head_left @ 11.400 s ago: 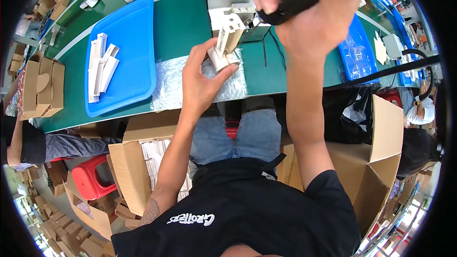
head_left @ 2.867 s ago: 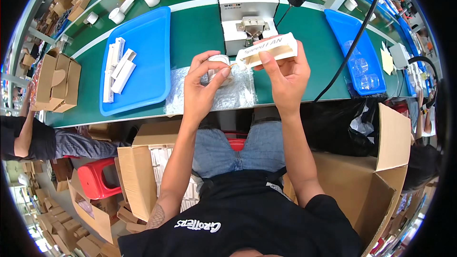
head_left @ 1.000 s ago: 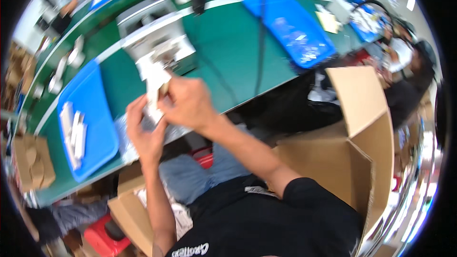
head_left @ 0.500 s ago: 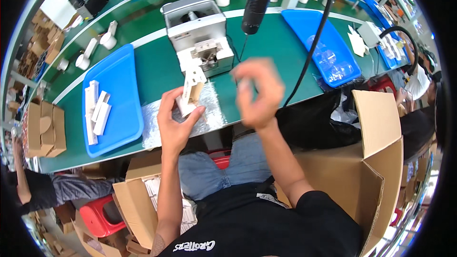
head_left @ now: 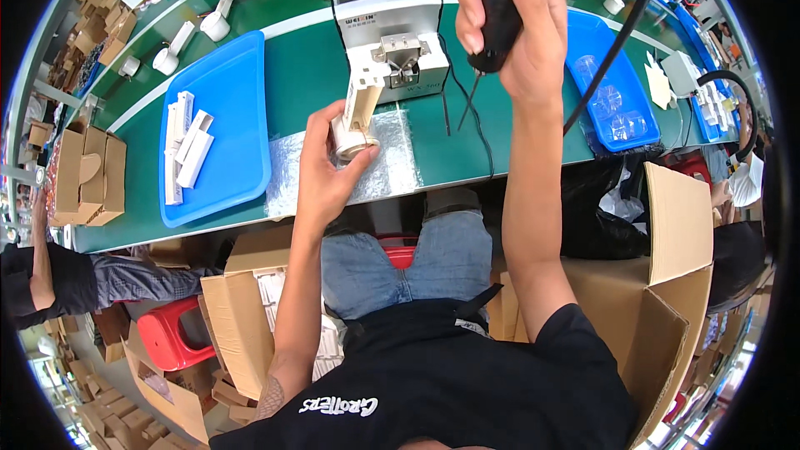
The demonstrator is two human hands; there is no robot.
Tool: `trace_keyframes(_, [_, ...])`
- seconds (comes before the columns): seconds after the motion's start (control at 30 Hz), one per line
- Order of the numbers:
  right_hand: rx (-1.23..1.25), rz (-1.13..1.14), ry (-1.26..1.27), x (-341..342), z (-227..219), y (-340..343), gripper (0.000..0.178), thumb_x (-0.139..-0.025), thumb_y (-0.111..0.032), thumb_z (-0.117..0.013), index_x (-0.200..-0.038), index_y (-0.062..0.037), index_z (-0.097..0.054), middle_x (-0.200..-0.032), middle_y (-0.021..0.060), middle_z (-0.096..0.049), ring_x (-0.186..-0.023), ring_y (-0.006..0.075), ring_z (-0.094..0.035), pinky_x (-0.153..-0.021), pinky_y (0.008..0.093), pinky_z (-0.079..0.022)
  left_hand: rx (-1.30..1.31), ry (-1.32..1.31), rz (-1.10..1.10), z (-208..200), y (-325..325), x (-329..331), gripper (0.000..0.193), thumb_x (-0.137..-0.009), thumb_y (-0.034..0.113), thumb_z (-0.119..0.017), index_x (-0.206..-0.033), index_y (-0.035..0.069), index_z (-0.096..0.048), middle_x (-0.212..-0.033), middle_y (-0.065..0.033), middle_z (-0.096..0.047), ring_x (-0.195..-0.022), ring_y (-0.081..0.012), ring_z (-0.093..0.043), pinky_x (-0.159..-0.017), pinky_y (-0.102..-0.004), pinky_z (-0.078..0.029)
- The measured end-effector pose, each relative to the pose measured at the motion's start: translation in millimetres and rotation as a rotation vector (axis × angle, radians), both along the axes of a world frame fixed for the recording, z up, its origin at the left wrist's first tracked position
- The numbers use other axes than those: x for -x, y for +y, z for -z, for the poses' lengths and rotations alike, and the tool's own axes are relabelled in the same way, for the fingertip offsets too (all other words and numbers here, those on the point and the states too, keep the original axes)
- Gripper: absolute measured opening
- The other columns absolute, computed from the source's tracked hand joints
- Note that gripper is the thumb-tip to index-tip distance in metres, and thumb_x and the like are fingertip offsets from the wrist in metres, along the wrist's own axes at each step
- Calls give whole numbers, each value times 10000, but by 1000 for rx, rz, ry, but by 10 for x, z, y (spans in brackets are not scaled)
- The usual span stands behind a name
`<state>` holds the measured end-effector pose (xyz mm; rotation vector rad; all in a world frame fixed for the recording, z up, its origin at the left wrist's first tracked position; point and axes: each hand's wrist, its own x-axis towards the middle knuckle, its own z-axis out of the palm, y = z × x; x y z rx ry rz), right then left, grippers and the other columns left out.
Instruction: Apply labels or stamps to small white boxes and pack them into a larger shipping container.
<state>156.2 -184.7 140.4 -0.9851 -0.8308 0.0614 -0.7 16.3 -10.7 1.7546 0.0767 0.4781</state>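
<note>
In my left hand (head_left: 325, 168) is a white plastic housing (head_left: 362, 108), long and open-sided, with a round part at its lower end. The fingers and thumb grip that round end, above a sheet of clear bubble wrap (head_left: 392, 154). My right hand (head_left: 537, 54) is wrapped round a black electric screwdriver (head_left: 502, 21), its thin bit pointing down, right of the housing and apart from it. Just beyond the housing stands a silver and white screw feeder (head_left: 387, 21); the housing's upper end overlaps its front in view.
A blue tray (head_left: 225, 75) with several white pieces lies at left, beside a cardboard box (head_left: 87, 171). Another blue tray (head_left: 642, 121) holds clear plastic parts at right. A black cable (head_left: 621, 46) hangs over the bench. Open cartons (head_left: 675, 225) flank my legs.
My right hand has moved up and right and taken hold of the hanging screwdriver. The housing has turned in my left hand, showing its round end. The whole view has shifted.
</note>
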Motion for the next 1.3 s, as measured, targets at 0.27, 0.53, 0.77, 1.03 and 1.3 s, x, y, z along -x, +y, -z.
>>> trace_keyframes(0.27, [-236,146,-311,-50,-561,593,335,-1102,-373,-612,-1260,-80,-569,-617,31,-561,-430,111,-525,-402,236,-413,54,-25,-9,-34,-54,-17,689,-812,-28,-848,-1430,19,-546,-1265,-92,-575,-1123,-197,-632,-1002,-331,-524])
trace_keyframes(0.53, [-145,131,-226,-193,-454,814,285,-1101,-360,-617,-1133,-84,-554,-597,17,-541,-421,102,-501,-400,233,-393,42,-19,-39,-41,-56,-13,681,-806,-21,-857,-1418,16,-560,-1254,-88,-586,-1112,-194,-637,-994,-336,-526])
trace_keyframes(0.77, [-154,192,-170,61,-424,715,348,-1100,-414,-599,-1155,-71,-572,-609,31,-552,-419,121,-521,-395,243,-418,33,-42,-67,2,-47,-16,671,-795,-4,-871,-1400,21,-582,-1253,-98,-604,-1104,-201,-641,-983,-335,-522])
trace_keyframes(1.03, [-698,-369,-171,354,-375,1151,454,-1127,-415,-526,-1365,-28,-508,-650,71,-599,-434,129,-563,-396,250,-460,-11,-60,-110,1,-41,-25,658,-792,47,-887,-1387,41,-605,-1227,-112,-629,-1078,-240,-646,-964,-346,-515])
trace_keyframes(1.3, [-118,103,-287,357,-176,829,396,-1122,-436,-535,-1199,-48,-555,-619,65,-590,-426,134,-563,-389,250,-443,-47,-35,-85,-16,-18,-2,697,-804,3,-875,-1429,23,-568,-1292,-106,-633,-1149,-206,-646,-1018,-339,-513])
